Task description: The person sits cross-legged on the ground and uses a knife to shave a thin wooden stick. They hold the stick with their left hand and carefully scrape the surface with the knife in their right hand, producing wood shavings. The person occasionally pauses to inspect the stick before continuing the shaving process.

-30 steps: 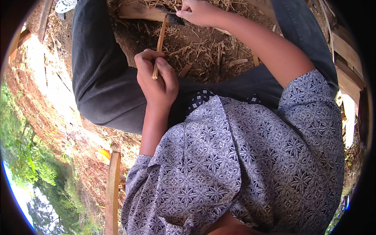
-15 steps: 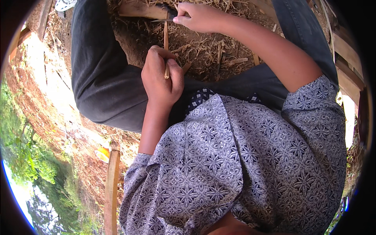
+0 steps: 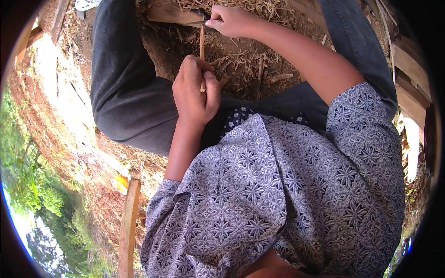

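Note:
My left hand (image 3: 194, 90) is closed around the near end of a thin wooden stick (image 3: 202, 46) that stands almost upright over the ground between my knees. At the stick's far end, my right hand (image 3: 232, 21) grips a knife (image 3: 197, 18) whose blade lies across the stick's tip. The blade rests against a flat wooden block (image 3: 169, 14) at the top of the view. Dark trousers cover my legs on both sides, and a patterned blue-white shirt fills the lower picture.
Dry straw and wood shavings (image 3: 245, 55) cover the dirt between my legs. A wooden slat (image 3: 127, 227) stands at the lower left on red soil, beside green plants (image 3: 32, 190). Wooden boards (image 3: 410, 69) lie along the right edge.
The stick has swung from tilted to nearly upright. My left hand has turned and slid slightly right along it, and the right hand with the knife has stayed at the stick's tip.

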{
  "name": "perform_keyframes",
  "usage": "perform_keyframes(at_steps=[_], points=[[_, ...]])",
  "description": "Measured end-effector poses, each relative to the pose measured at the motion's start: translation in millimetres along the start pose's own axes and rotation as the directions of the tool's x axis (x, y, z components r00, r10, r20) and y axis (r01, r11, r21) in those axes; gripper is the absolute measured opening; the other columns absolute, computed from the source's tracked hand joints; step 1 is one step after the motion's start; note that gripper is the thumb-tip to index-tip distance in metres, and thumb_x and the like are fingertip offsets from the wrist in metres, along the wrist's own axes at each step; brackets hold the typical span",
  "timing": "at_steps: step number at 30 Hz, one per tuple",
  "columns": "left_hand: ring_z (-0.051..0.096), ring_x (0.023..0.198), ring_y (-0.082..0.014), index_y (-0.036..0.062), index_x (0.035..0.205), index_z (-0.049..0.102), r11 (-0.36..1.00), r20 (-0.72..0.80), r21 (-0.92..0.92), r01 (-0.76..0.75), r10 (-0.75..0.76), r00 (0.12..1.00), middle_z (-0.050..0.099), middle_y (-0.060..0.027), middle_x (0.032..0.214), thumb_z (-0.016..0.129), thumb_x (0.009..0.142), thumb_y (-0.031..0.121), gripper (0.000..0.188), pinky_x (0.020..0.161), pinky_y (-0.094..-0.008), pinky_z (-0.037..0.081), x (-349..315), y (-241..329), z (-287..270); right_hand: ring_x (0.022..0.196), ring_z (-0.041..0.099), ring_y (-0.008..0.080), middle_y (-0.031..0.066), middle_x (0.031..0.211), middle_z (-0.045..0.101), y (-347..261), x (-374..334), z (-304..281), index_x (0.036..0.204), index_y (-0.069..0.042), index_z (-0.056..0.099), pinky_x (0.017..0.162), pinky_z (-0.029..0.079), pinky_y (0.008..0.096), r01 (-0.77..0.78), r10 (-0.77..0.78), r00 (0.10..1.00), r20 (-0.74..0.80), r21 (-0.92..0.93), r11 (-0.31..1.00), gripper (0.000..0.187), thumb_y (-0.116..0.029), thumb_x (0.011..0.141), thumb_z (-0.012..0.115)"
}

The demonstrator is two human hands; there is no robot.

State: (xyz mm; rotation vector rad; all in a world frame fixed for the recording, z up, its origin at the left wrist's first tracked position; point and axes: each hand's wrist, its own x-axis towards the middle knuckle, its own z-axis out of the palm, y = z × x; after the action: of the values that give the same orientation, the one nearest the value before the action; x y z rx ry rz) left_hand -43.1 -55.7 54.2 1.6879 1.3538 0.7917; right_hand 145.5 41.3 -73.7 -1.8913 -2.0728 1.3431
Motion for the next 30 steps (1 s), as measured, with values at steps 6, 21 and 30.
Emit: perform_keyframes(at_steps=[6,21,30], points=[[0.058,0.069,-0.0359,0.0001,0.089,0.051,1.0,-0.004,0.001,0.013,-0.013,1.0,0.055,-0.0151,0.081,0.055,0.082,-0.002,0.008,0.062,-0.0424,0.048,1,2,-2,0.059,0.06,0.0155,0.0036,0.068,0.06,5,-6,-11,0.108,-0.01,0.064,0.055,0.046,0.0346,-0.189,0.187,0.982,0.031,0.122,0.974,0.035,-0.044,0.1,0.063],[0.057,0.07,-0.0349,0.0061,0.083,0.054,0.998,0.034,0.064,0.008,-0.01,0.999,0.052,-0.0122,0.078,0.061,0.074,0.007,0.011,0.06,-0.0441,0.047,-1,-2,-1,0.062,0.054,0.0173,0.0053,0.068,0.056,-15,-41,-27,0.102,-0.009,0.063,0.061,0.044,0.0372,0.02,-0.025,0.997,0.071,0.06,0.998,0.034,-0.043,0.099,0.064],[0.056,0.071,-0.0353,0.0064,0.083,0.054,0.995,0.069,0.102,0.016,-0.023,0.997,0.05,-0.0125,0.079,0.061,0.074,0.012,0.013,0.061,-0.0459,0.046,0,2,-2,0.073,0.067,0.0258,0.0102,0.079,0.067,16,-15,-11,0.103,-0.01,0.065,0.07,0.052,0.0417,-0.095,0.094,0.995,-0.023,-0.051,0.994,0.036,-0.045,0.097,0.064]])
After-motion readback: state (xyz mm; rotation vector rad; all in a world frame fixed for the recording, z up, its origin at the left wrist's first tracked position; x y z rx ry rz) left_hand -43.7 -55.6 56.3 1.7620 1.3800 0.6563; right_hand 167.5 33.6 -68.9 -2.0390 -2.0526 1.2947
